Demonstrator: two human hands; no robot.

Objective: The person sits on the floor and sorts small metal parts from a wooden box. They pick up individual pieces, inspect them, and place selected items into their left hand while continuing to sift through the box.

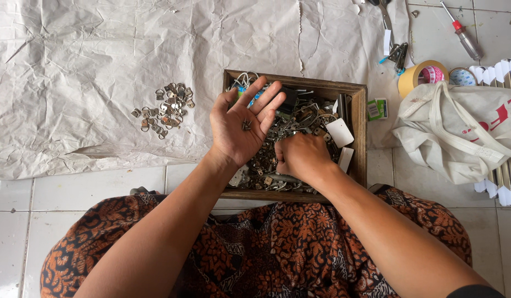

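A wooden box [359, 132] full of mixed small metal hardware stands on the floor in front of me. My left hand [241, 124] hovers palm up over the box's left side, fingers spread, with a few small dark screws [246, 125] lying in the palm. Reaching down into the hardware at the box's middle, my right hand [302, 156] has its fingers curled and buried among the pieces; what they grip is hidden. White tags [340, 132] lie in the box to the right of that hand.
A pile of small metal hangers [164, 110] lies on crumpled white paper [90, 72] to the left. To the right are a white cloth bag [459, 129], tape rolls [424, 74], a screwdriver [462, 36], clips and a small green box [378, 108]. My patterned lap fills the foreground.
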